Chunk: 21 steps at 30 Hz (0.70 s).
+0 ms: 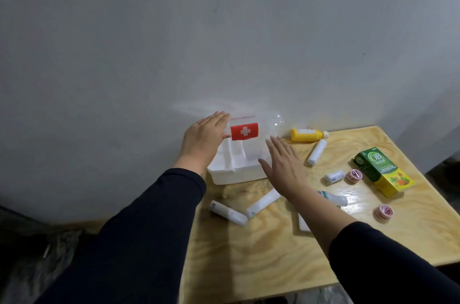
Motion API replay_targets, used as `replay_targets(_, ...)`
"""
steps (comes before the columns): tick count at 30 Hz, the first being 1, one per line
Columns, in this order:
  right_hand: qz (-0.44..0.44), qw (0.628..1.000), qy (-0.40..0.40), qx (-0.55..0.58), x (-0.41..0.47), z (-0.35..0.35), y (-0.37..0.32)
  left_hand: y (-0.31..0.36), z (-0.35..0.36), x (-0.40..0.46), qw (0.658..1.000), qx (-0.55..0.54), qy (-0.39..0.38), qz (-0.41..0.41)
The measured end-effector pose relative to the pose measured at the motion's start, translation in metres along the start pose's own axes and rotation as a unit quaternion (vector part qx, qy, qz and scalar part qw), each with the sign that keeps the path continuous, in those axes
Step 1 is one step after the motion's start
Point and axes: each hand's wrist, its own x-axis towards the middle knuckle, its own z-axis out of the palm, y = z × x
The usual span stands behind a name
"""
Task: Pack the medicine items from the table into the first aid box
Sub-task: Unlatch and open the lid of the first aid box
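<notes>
A clear plastic first aid box point(234, 174) stands open at the table's back left corner, its lid point(244, 131) with a red cross label raised toward the wall. My left hand point(204, 137) rests flat against the lid's left edge, fingers apart. My right hand point(283, 164) hovers spread over the box's right front corner, holding nothing. Around it lie a yellow bottle point(307, 135), white tubes point(316, 152) point(227, 212) point(262, 203) point(333, 198), a small bandage roll point(334, 176), a green and yellow carton point(380, 171) and two pink tape rolls point(354, 175) point(384, 212).
The light wooden table point(273, 254) stands against a grey wall point(224, 42). A flat white packet point(304, 222) lies partly under my right forearm. Dark floor and crumpled plastic lie left of the table.
</notes>
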Motion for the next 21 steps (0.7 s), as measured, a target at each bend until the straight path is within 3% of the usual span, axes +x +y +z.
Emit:
replay_targets(6,0.084,0.989,-0.125,-0.012,0.023,0.013,0.003,-0.003,-0.004,0.020,0.999,0.014,0.007,-0.028)
replay_targets(12,0.076,0.990,-0.118,-0.005,0.018,0.017,0.005,-0.002,-0.002,0.036,0.992,0.088,-0.010,-0.090)
replay_targets(21,0.081,0.990,-0.112,-0.003,0.011,0.016,0.005,0.009,-0.006,0.049,0.986,0.086,-0.016,-0.141)
